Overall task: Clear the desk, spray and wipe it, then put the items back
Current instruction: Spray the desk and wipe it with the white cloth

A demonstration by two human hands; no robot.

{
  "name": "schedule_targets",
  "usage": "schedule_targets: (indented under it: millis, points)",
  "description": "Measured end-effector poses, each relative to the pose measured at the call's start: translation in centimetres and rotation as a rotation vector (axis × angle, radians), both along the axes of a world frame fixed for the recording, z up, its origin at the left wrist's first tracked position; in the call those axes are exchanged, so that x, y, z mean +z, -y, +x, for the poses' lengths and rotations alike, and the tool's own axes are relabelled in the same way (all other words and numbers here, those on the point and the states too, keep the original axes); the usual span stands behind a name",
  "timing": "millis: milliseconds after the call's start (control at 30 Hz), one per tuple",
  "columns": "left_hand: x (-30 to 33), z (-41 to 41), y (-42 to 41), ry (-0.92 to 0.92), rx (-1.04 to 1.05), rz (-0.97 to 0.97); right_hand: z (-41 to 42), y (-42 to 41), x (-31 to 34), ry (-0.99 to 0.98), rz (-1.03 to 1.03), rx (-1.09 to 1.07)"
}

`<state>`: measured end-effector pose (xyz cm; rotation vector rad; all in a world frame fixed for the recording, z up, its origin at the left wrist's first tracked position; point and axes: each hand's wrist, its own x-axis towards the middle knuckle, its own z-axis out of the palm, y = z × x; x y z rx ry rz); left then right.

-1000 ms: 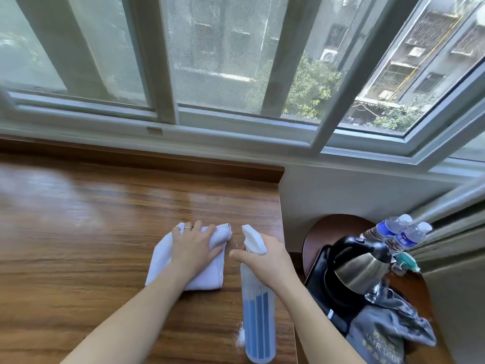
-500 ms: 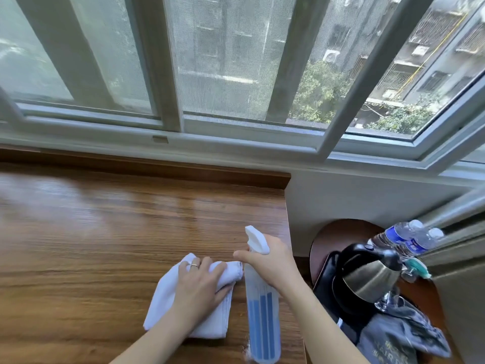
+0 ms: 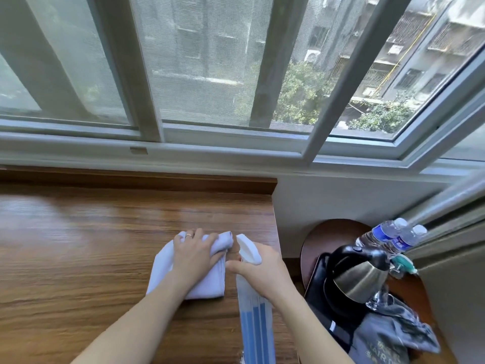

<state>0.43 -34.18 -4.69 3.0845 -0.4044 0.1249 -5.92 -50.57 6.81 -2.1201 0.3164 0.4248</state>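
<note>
Fingers of the left hand (image 3: 195, 256) press flat on the white cloth (image 3: 207, 282) on the counter (image 3: 78, 258), while the right hand (image 3: 262, 271) grips the spray bottle (image 3: 256, 319) just right of it.

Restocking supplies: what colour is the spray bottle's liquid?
Blue, under a white nozzle, on the spray bottle; seen in the head view.
</note>
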Motion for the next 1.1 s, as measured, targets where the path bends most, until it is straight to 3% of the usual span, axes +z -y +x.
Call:
schedule_targets:
  millis: [367, 500, 967, 1100]
  points:
    - [-1.3, -3.5, -0.8, 0.021, -0.061, -0.004, 1.2, 0.5, -0.5, 0.012, -0.022, -0.04]
    - [-2.3, -4.7, -0.6, 0.008, 0.004, -0.014, 2.0, 0.5, -0.8, 0.006, -0.036, -0.036]
    - [-0.5, 2.9, 0.7, -0.03, 0.006, 0.044, 4.2, 0.7, -0.5, 0.018, -0.035, 0.023]
    - [-0.7, 3.9, 0.4, 0.001, -0.077, 0.022, 4.8, 0.6, -0.4, 0.013, -0.022, -0.001]
